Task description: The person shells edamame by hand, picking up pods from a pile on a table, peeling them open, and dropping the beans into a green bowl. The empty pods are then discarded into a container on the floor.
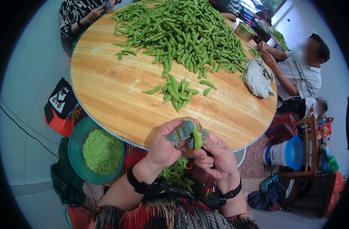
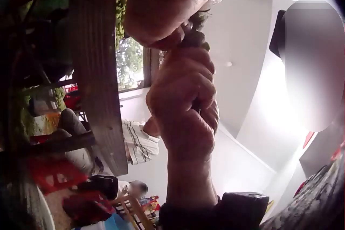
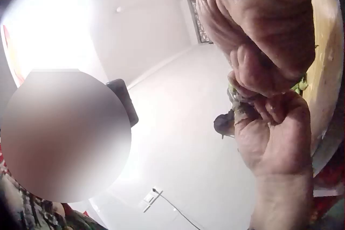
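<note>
Over the near edge of the round wooden table (image 1: 117, 103), both hands meet at a green soybean pod (image 1: 197, 139). The left hand (image 1: 163, 147) pinches it, with a grey-green cover (image 1: 185, 130) on the thumb. From the other side the right hand (image 1: 220, 157) grips the pod's lower part with thumb and curled fingers, some fingertips also covered. In the left wrist view the right hand (image 2: 186, 98) shows curled up against the left; the pod is mostly hidden there. A small cluster of pods (image 1: 176, 91) lies just beyond the hands.
A large heap of pods (image 1: 189, 34) covers the table's far side, with a grey cloth (image 1: 258, 78) at its right. A green basin (image 1: 73, 152) of shelled beans (image 1: 102, 152) stands at lower left. Other people sit around the table. A blue-and-white bucket (image 1: 285, 152) stands at right.
</note>
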